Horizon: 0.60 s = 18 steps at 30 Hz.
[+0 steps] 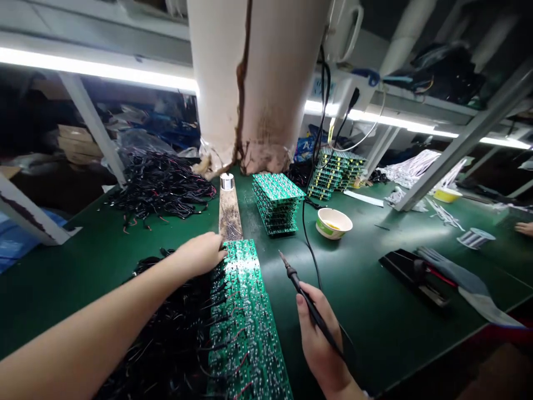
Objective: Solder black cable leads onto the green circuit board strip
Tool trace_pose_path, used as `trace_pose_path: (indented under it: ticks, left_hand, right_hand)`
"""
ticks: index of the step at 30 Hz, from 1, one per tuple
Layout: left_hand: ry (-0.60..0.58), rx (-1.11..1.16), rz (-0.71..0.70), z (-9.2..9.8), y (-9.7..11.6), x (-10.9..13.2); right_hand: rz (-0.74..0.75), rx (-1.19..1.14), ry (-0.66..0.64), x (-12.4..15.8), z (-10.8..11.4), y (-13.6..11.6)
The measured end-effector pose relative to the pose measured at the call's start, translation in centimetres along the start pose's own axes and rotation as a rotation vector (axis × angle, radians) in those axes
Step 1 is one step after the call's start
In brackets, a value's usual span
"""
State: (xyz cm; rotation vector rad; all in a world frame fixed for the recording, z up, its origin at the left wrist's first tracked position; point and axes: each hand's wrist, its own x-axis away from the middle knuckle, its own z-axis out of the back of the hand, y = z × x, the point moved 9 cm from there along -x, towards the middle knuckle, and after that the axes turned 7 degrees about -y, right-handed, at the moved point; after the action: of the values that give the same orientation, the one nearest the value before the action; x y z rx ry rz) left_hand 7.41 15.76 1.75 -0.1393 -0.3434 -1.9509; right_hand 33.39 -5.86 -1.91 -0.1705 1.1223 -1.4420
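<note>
My right hand (320, 339) grips a black soldering iron (302, 291) like a pen, its thin metal tip pointing up and left over the green bench mat (353, 289). My left hand (202, 254) rests on the far end of a long row of green circuit boards (244, 316), and I see nothing held in it. Short red and black wires sit on these boards. A heap of black wires (166, 328) lies beneath my left forearm. Ahead, a stack of green circuit boards (277, 203) stands beside a wooden strip (230, 214) topped by a solder spool (227, 181).
A white bowl (333, 223) holds yellow residue. Further back stand more stacked boards (335, 172) and a tangled black wire pile (162, 189). A white pillar (250, 78) rises behind the bench. On the right lie a black iron stand (412, 278), a grey glove (466, 283), and a co-worker's hand (523, 228).
</note>
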Motion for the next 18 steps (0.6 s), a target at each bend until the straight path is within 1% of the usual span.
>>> trace_pose_path:
  ticks: [2, 4, 6, 9, 13, 15, 16, 17, 18]
  left_hand:
    - [0.017, -0.027, 0.016, -1.2, 0.4, 0.6]
    - [0.032, -0.043, 0.02, -1.8, 0.3, 1.1]
    - [0.032, -0.049, 0.012, -1.8, -0.1, 1.8]
    - [-0.01, -0.042, -0.025, -1.8, -0.8, 2.8]
    - [-0.036, -0.01, -0.078, -1.8, -1.2, 3.1]
    - [-0.027, 0.02, -0.082, -0.8, -1.8, 3.2]
    - [-0.012, 0.034, -0.069, 0.2, -2.5, 3.3]
    - [0.008, 0.044, -0.042, 1.6, -3.5, 3.4]
    - [0.038, 0.049, -0.007, 3.5, -4.8, 3.6]
  right_hand:
    - [0.003, -0.005, 0.003, 0.0, 0.0, 0.1]
    - [-0.001, -0.006, 0.012, 0.0, 0.1, 0.2]
    - [-0.009, -0.006, 0.027, 0.0, 0.3, 0.1]
    - [-0.006, -0.019, 0.053, -0.1, 0.7, -0.3]
    - [0.002, -0.019, 0.033, -0.3, 0.5, -0.5]
    - [-0.007, -0.012, 0.016, -0.3, 0.4, -0.3]
    - [-0.01, -0.011, 0.014, -0.2, 0.4, -0.2]
    - [-0.012, -0.011, 0.014, -0.2, 0.4, -0.2]
    - [-0.013, -0.012, 0.016, -0.1, 0.4, -0.2]
